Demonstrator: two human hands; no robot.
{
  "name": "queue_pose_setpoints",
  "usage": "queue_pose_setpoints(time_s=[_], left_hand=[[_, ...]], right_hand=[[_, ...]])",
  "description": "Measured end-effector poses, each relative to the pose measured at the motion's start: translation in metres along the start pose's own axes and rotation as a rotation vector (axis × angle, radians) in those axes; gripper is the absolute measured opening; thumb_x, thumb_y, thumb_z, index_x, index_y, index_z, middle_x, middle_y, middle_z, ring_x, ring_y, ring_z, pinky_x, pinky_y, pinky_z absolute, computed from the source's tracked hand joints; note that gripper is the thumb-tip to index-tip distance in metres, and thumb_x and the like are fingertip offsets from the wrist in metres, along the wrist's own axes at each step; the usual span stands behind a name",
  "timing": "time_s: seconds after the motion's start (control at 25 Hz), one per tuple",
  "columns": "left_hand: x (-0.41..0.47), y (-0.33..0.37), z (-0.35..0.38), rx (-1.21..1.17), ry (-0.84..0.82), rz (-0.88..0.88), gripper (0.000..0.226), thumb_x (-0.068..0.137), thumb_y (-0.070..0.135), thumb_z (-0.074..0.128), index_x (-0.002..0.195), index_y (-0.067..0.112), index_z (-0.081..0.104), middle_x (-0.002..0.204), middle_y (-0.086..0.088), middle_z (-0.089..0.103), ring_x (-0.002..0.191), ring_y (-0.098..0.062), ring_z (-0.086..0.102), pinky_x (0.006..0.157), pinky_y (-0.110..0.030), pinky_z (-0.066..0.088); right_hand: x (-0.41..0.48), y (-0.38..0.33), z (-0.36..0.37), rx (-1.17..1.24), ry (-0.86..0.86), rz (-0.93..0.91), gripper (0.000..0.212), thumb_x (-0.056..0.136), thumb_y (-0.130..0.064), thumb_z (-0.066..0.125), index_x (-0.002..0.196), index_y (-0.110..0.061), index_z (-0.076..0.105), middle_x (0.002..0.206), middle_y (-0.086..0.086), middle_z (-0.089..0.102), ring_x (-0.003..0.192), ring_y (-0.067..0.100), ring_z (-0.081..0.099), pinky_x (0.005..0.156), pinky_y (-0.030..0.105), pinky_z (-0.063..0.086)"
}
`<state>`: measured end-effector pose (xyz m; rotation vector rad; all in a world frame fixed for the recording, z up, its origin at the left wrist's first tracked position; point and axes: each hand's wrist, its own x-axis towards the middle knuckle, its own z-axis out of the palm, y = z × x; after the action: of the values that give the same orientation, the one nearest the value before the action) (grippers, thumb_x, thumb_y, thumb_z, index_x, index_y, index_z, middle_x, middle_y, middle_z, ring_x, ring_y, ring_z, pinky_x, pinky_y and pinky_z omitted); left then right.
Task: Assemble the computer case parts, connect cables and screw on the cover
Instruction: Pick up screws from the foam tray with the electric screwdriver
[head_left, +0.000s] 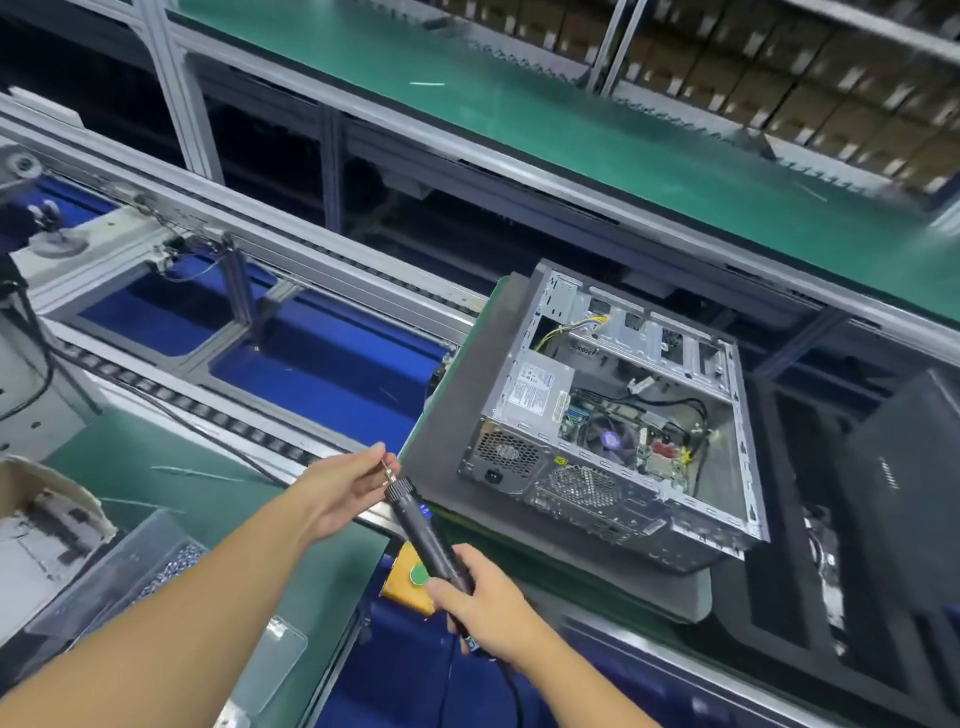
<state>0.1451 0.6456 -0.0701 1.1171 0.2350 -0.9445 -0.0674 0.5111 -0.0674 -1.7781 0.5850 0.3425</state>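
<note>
An open grey computer case (618, 421) lies on its side on a dark pallet (467, 374), with its power supply, motherboard, fan and cables exposed. My right hand (483, 603) grips the lower body of a black electric screwdriver (421, 525) that points up and to the left, just left of the case. My left hand (343, 488) pinches the bit at the screwdriver's tip, or a small screw on it; I cannot tell which. A black cover panel (904, 499) lies to the right of the case.
A clear bin of silver screws (156, 566) sits at lower left beside a cardboard box (47, 514). A yellow box with a green button (415, 577) is under the screwdriver. Conveyor rails (249, 332) run diagonally, with a green-topped bench (571, 119) beyond.
</note>
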Motion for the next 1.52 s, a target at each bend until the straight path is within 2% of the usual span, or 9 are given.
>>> queue_pose_setpoints(time_s=[0.12, 0.24, 0.48, 0.72, 1.0, 1.2, 1.28, 1.4, 1.52], left_hand=[[0.001, 0.011, 0.033, 0.102, 0.017, 0.048, 0.016, 0.091, 0.017, 0.068, 0.099, 0.004, 0.068, 0.092, -0.008, 0.074, 0.085, -0.018, 0.073, 0.082, -0.032, 0.055], [0.000, 0.017, 0.081, 0.260, 0.017, 0.122, 0.016, 0.089, 0.017, 0.071, 0.097, 0.004, 0.071, 0.090, -0.009, 0.077, 0.081, -0.018, 0.074, 0.064, -0.024, 0.056], [-0.014, 0.033, 0.123, 0.366, 0.052, 0.155, 0.017, 0.084, 0.015, 0.076, 0.094, 0.001, 0.072, 0.089, -0.010, 0.077, 0.079, -0.019, 0.075, 0.060, -0.024, 0.057], [-0.041, 0.039, 0.155, 0.364, 0.031, 0.178, 0.023, 0.081, 0.015, 0.078, 0.098, 0.001, 0.070, 0.085, -0.006, 0.077, 0.074, -0.017, 0.075, 0.060, -0.024, 0.057], [-0.051, 0.005, 0.192, 0.578, 0.011, 0.220, 0.031, 0.084, 0.011, 0.076, 0.108, -0.007, 0.065, 0.091, -0.014, 0.075, 0.075, -0.017, 0.075, 0.058, -0.019, 0.056], [-0.043, 0.032, 0.190, 1.612, 0.019, 0.521, 0.046, 0.094, 0.045, 0.060, 0.070, 0.008, 0.074, 0.058, -0.005, 0.065, 0.050, -0.012, 0.061, 0.051, -0.024, 0.048], [-0.033, 0.051, 0.198, 1.840, -0.019, 0.741, 0.053, 0.098, 0.050, 0.046, 0.077, 0.008, 0.072, 0.073, -0.007, 0.064, 0.071, -0.023, 0.066, 0.063, -0.032, 0.050], [-0.010, 0.063, 0.207, 2.175, -0.392, 0.787, 0.051, 0.094, 0.044, 0.053, 0.140, 0.023, 0.050, 0.154, -0.008, 0.035, 0.140, -0.026, 0.035, 0.107, -0.044, 0.038], [0.013, 0.053, 0.197, 2.431, -0.565, 0.708, 0.088, 0.087, 0.050, 0.063, 0.156, 0.039, 0.009, 0.165, -0.005, -0.001, 0.151, -0.028, 0.007, 0.117, -0.049, 0.026]], right_hand=[[-0.007, 0.000, -0.002, 0.064, 0.050, -0.009, 0.017, 0.086, -0.049, 0.064, 0.097, -0.052, 0.051, 0.068, -0.001, 0.061, 0.050, 0.015, 0.052, 0.046, 0.027, 0.046], [-0.014, -0.005, -0.010, 0.174, 0.083, -0.013, 0.027, 0.087, -0.038, 0.064, 0.105, -0.027, 0.047, 0.072, 0.008, 0.063, 0.055, 0.024, 0.056, 0.054, 0.035, 0.053], [-0.034, -0.022, -0.026, 0.247, 0.132, -0.040, 0.027, 0.084, -0.033, 0.065, 0.101, -0.026, 0.047, 0.070, 0.007, 0.060, 0.052, 0.020, 0.058, 0.051, 0.029, 0.052], [-0.047, -0.029, -0.027, 0.373, 0.115, -0.137, 0.036, 0.086, -0.033, 0.068, 0.113, -0.022, 0.047, 0.073, 0.009, 0.059, 0.063, 0.030, 0.059, 0.068, 0.057, 0.058], [-0.085, -0.011, -0.033, 0.425, 0.209, -0.117, 0.027, 0.088, -0.030, 0.064, 0.106, -0.020, 0.047, 0.073, 0.012, 0.057, 0.051, 0.020, 0.056, 0.047, 0.027, 0.049], [-0.104, -0.005, -0.027, 0.439, 0.216, -0.097, 0.027, 0.095, -0.029, 0.063, 0.117, -0.024, 0.048, 0.074, 0.013, 0.059, 0.046, 0.017, 0.054, 0.047, 0.026, 0.049], [-0.105, -0.005, -0.023, 0.436, 0.262, -0.092, 0.027, 0.097, -0.025, 0.061, 0.120, -0.027, 0.048, 0.075, 0.013, 0.058, 0.046, 0.016, 0.055, 0.047, 0.026, 0.049], [-0.102, -0.010, -0.018, 0.443, 0.329, -0.077, 0.030, 0.098, -0.023, 0.059, 0.125, -0.030, 0.046, 0.074, 0.012, 0.058, 0.046, 0.016, 0.054, 0.049, 0.027, 0.050], [-0.101, -0.013, -0.011, 0.434, 0.364, -0.032, 0.031, 0.098, -0.024, 0.059, 0.125, -0.026, 0.046, 0.075, 0.012, 0.058, 0.046, 0.018, 0.054, 0.049, 0.027, 0.050]])
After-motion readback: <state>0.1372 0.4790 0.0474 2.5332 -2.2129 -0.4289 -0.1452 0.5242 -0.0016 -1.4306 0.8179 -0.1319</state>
